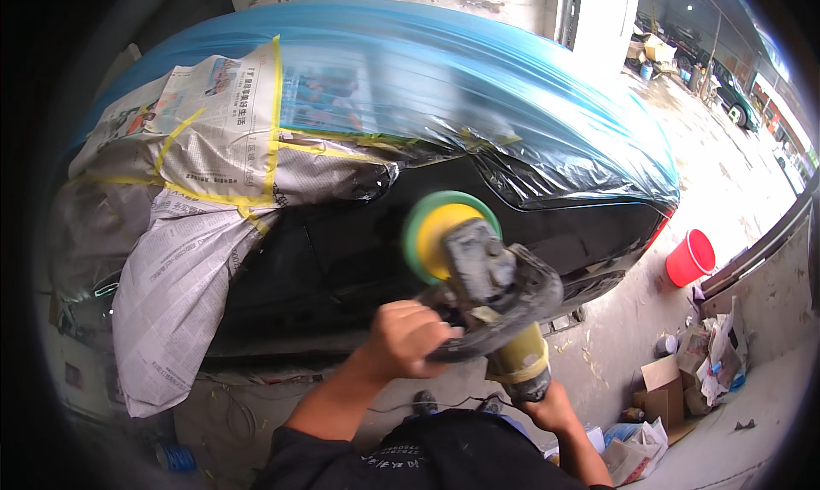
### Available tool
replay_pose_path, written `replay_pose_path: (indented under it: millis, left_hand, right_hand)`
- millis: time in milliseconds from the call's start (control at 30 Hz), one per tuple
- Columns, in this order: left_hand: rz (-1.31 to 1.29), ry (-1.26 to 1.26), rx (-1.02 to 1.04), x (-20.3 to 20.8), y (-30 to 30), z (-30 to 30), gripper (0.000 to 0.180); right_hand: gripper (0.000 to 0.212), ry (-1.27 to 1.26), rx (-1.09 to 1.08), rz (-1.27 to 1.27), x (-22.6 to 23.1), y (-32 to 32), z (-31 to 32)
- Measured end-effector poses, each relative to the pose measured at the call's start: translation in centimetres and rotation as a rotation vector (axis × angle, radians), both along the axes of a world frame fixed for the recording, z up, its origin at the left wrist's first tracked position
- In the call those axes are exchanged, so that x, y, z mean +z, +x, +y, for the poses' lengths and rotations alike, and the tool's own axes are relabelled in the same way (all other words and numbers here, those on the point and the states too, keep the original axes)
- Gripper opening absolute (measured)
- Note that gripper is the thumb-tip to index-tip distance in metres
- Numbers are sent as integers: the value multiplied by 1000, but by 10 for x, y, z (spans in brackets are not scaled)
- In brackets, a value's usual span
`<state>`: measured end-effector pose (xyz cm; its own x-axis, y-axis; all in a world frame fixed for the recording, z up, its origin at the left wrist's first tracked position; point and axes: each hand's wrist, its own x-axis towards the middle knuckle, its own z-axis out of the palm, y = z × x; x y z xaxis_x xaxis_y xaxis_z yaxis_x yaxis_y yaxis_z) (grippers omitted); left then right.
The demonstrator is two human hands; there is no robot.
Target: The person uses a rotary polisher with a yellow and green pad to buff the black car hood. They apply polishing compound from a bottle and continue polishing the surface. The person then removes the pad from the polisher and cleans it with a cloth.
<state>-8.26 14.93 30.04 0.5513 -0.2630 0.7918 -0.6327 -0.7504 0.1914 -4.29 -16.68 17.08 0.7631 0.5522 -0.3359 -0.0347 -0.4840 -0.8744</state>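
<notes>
Both my hands are on a car polisher (523, 353) with a yellowish body and a dark, worn head. My left hand (412, 336) is wrapped round its black front handle. At the rear end of the body, my right hand (553, 407) grips the tool, its fingers partly hidden. The round green and yellow pad (427, 234) is at the black car panel (342, 247); whether it touches the paint I cannot tell. Newspaper sheets (175, 294) with yellow masking tape (275, 123) hang over the car's left part. Blue plastic film (512, 89) covers its upper part.
A red bucket (690, 258) stands on the floor past the car's right end. Cardboard (664, 387) and crumpled paper (713, 353) lie at the lower right. A dark cord (457, 402) runs near my feet. Another vehicle (736, 97) shows far off at the upper right.
</notes>
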Motion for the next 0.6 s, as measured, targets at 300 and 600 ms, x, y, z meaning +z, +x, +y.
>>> replay_pose_path:
  millis: [300,600]
  left_hand:
    - [-103,-85,190,-26,-95,37,28]
    - [1,-12,25,-7,15,-15,28]
  right_hand:
    - [70,-214,300,-210,40,11,51]
    - [42,21,-16,-56,23,28,-6]
